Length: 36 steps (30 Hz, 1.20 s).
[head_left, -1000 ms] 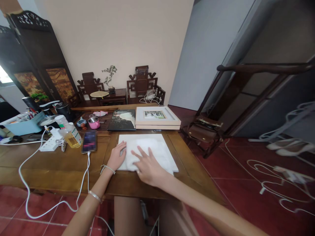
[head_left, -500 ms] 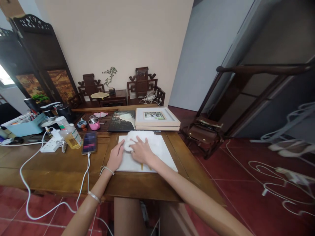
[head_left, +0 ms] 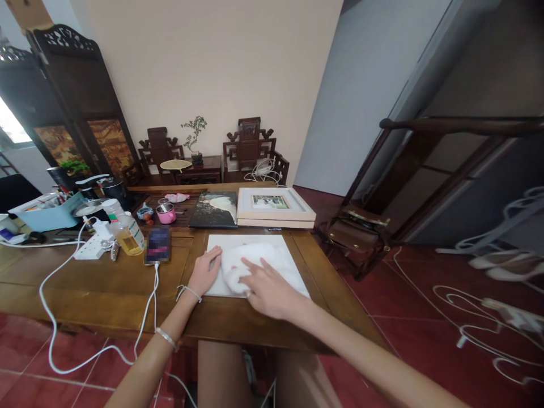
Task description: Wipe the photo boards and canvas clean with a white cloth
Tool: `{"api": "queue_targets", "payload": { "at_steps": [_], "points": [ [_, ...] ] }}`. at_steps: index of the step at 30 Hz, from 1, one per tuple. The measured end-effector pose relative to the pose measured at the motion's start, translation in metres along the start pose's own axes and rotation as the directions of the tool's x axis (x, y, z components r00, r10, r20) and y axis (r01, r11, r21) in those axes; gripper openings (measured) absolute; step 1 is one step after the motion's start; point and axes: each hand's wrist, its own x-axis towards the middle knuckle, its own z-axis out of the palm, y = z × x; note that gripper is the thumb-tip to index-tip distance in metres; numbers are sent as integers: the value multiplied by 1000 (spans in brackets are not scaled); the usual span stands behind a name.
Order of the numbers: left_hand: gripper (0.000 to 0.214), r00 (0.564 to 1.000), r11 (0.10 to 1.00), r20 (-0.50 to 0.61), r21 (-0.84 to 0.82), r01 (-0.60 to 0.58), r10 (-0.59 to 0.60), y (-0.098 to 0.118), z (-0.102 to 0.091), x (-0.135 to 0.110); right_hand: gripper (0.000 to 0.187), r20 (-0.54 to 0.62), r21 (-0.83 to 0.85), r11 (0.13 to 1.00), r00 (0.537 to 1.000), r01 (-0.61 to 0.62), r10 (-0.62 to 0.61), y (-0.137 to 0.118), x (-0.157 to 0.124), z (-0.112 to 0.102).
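Note:
A white board lies on the wooden table in front of me. On top of it is a bunched white cloth, which hides much of the board. My right hand grips the cloth from above near the board's front edge, index finger stretched out and other fingers curled into the fabric. Flat along the board's left edge rests my left hand, fingers extended, holding nothing and steadying against the board. Whatever lies beneath the cloth is hidden.
Behind the board are a dark picture panel and stacked light frames. To the left lie a phone on a white cable, a bottle of yellow liquid, a power strip and a pink cup.
My right hand has drawn the white cloth toward me, from the board's far edge to its front part. My left hand stays at the left edge.

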Motion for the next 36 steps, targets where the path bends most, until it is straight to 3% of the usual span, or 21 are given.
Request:
{"api": "queue_targets", "payload": {
  "at_steps": [4, 9, 13, 16, 20, 23, 26, 31, 33, 36],
  "points": [
    [33, 1000, 999, 17, 40, -26, 25, -4, 2, 1, 40, -30, 3, 992, 992, -123, 123, 29, 48, -5],
    [34, 998, 996, 31, 66, -61, 59, -5, 0, 1, 41, -39, 29, 985, 984, -171, 172, 28, 116, -7],
    [34, 997, 996, 35, 48, -69, 67, -7, -1, 1, 38, -43, 43, 981, 980, -191, 192, 28, 132, -11],
    [34, 998, 998, 30, 36, -52, 50, -8, 0, 0, 37, -52, 51, 977, 976, -207, 210, 48, 112, -16],
    [33, 999, 999, 32, 30, -29, 28, -6, 1, 0, 37, -81, 41, 971, 968, -235, 238, 88, 63, -18],
    [34, 999, 999, 33, 31, -25, 24, -5, 0, 0, 35, -77, 20, 976, 973, -217, 218, 100, 23, -14],
    [33, 999, 999, 31, 35, -24, 23, -5, 1, 0, 34, -55, -4, 993, 992, -117, 117, 87, -21, -7],
    [33, 999, 998, 29, 39, -38, 37, -7, 2, 0, 26, 13, 36, 999, 1000, 3, -4, 44, -91, 0],
    [32, 999, 998, 25, 41, -38, 37, -7, 3, 1, 26, 28, 43, 999, 1000, 7, -8, 37, -102, 1],
    [32, 999, 999, 26, 36, -33, 32, -7, 2, 1, 28, -4, 27, 1000, 1000, -11, 11, 46, -89, 2]
  ]
}}
